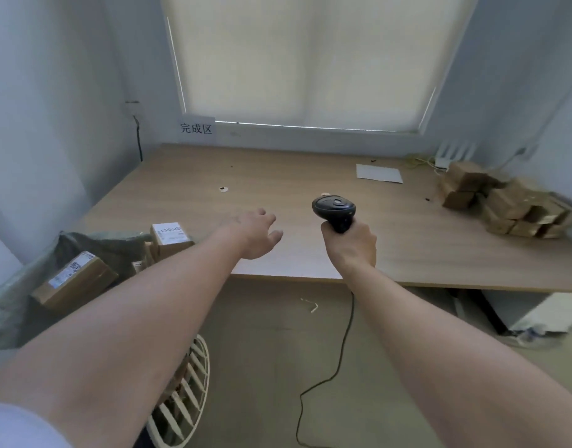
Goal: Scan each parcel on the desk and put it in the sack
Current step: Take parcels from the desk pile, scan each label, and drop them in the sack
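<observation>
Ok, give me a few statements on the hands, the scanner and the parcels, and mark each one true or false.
1. The right hand holds the scanner by its grip. True.
2. The left hand holds a parcel. False: it is open over the desk and holds nothing.
3. A pile of parcels sits on the desk's right side. True.
4. The sack holds no parcels. False: boxes lie in it, one with a white label.
5. The scanner is cordless. False: a black cable hangs below the right hand.
</observation>
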Motion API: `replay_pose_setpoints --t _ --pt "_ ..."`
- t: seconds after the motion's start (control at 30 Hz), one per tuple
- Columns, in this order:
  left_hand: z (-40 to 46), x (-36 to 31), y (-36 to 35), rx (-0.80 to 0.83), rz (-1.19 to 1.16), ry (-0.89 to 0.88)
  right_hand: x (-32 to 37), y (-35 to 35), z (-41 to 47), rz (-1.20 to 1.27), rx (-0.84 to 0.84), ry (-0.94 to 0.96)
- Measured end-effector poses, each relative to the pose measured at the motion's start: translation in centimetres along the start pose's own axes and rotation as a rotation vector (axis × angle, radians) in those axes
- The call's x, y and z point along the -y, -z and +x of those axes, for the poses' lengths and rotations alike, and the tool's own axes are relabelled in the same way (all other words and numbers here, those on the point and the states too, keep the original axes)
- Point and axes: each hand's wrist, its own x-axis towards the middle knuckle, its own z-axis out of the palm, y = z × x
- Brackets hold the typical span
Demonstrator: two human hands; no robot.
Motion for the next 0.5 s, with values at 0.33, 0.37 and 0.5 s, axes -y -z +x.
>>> replay_pose_setpoints --t 0.33,0.37,0.5 --pt "6.2 -18.1 3.5 -0.095 0.057 -0.253 -7.8 14.8 5.1 0.030 -0.214 -0.108" --pt "6.8 -20.3 3.7 -0.101 0.056 -0.272 -8.6 16.4 5.7 0.025 -0.230 -0.110" --pt "9.2 -28.6 4.0 -0.125 0.032 -0.334 -12.2 22.2 8.8 0.015 -0.301 -0.107"
